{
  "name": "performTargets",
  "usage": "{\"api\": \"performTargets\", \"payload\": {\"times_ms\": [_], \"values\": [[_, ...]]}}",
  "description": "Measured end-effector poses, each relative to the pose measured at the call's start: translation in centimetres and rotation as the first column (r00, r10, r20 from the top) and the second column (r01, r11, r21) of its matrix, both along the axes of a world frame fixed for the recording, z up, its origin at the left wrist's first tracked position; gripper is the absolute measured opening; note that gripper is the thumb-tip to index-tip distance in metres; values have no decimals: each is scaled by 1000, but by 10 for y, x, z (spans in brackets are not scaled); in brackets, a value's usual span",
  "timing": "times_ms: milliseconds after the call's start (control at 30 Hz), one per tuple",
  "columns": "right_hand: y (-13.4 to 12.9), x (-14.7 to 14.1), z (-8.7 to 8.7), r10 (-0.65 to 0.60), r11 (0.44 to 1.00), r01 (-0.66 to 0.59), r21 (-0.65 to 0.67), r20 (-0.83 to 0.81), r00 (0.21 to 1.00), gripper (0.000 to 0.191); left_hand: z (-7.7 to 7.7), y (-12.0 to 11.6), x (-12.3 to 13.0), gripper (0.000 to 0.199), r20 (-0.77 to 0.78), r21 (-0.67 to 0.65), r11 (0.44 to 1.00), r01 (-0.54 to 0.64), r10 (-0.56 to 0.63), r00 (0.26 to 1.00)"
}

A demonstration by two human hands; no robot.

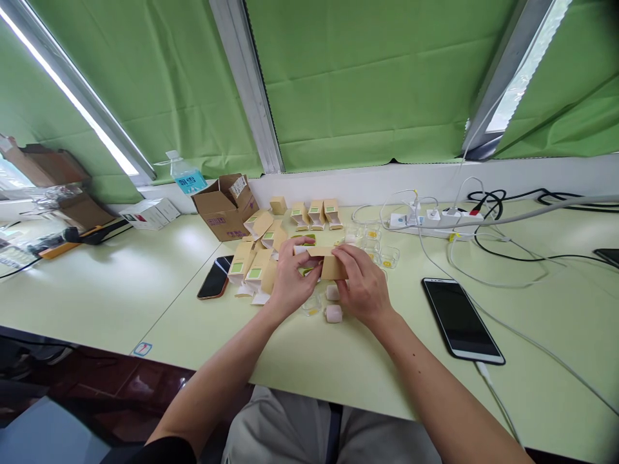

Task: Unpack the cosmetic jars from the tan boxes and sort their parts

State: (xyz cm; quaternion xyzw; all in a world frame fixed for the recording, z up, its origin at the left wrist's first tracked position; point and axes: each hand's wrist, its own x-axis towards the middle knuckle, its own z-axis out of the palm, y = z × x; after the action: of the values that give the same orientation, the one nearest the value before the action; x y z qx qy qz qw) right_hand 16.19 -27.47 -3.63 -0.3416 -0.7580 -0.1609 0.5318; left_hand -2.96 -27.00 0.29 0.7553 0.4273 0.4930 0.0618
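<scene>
Between my two hands, above the table, is a small tan cardboard box (333,266). My left hand (296,276) has its fingers closed on the box's left end, and my right hand (363,281) grips its right side. Below them, two small pale pink pieces (333,314) and a clear plastic cup (312,305) lie on the table. Several tan boxes with open flaps (260,269) are gathered left of my hands. Beyond my right hand stand several clear cups with yellow marks (388,257). Three more tan boxes (316,214) stand in a row behind.
A large open carton (225,207) stands at the back left, near a bottle (186,174). One phone (215,277) lies left of the boxes, another phone (463,319) at right with a cable. A power strip (435,220) and tangled cables run along the back right.
</scene>
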Motion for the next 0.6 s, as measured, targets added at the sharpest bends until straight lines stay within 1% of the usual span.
{"api": "performTargets", "payload": {"times_ms": [100,167,200,300,400,500,600], "values": [[-1,0,4,-32,999,31,39,21,999,54,-4,1,2,12,108,-27,999,25,-22,994],[-1,2,6,-61,998,61,28,0,998,52,-5,3,4,13,249,-23,996,82,-74,966],[-1,4,6,-78,997,79,12,-16,997,52,-5,5,4,16,338,-15,993,119,-107,935],[0,9,8,-124,991,121,-48,-56,991,54,-7,10,5,30,593,-24,974,225,-167,788],[0,12,8,-156,985,150,-84,-81,984,55,-8,15,4,42,765,-93,946,310,-131,631],[-1,14,10,-210,971,196,-139,-93,973,54,-6,19,-2,47,873,-120,914,386,-88,480],[-1,17,12,-285,940,245,-239,-154,946,54,-2,23,-9,41,928,-113,889,443,-66,368]]}}
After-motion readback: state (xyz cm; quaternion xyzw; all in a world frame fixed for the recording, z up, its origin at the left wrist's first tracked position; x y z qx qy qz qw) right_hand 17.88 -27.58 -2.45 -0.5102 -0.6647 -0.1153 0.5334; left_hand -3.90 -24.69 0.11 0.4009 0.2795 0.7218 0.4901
